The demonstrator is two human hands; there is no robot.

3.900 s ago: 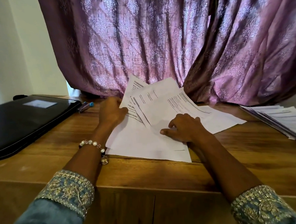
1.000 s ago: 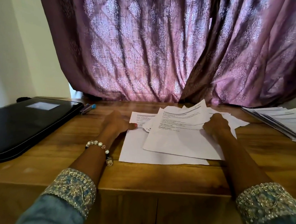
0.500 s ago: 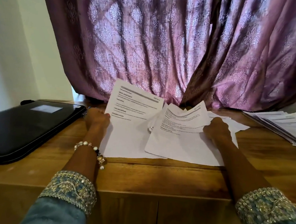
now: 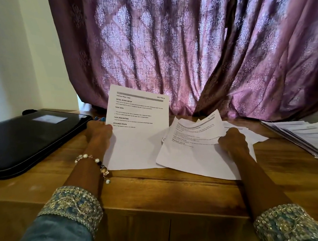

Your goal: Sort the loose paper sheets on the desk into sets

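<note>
Holding: the left hand pinches the left edge of 1 white printed paper sheet, thumb on the printed face, the other fingers hidden behind it.
Sheet attitude: its top edge is raised and tilts back toward the curtain; its lower edge rests on the desk; the long axis runs from the person away to the curtain, headings upright to the viewer.
Right hand: the right hand is curled over the right side of the fanned bundle of white printed sheets; whether the fingertips pinch or only press, I cannot tell.
Bundle attitude: sheets overlap askew, far corners lifted, the long axis slanting away and to the right, just right of the raised sheet.
Location: both lie mid-desk on the brown wooden desk, of grained planks with a straight front edge.
Left side: a flat black glossy rectangular case, near the left hand.
Right side: a slanted stack of white printed papers at the right edge, apart from the bundle.
Behind: a purple patterned fabric curtain hangs in folds to the desk's back edge.
Open room: bare wood between the sheets and the front edge.
</note>
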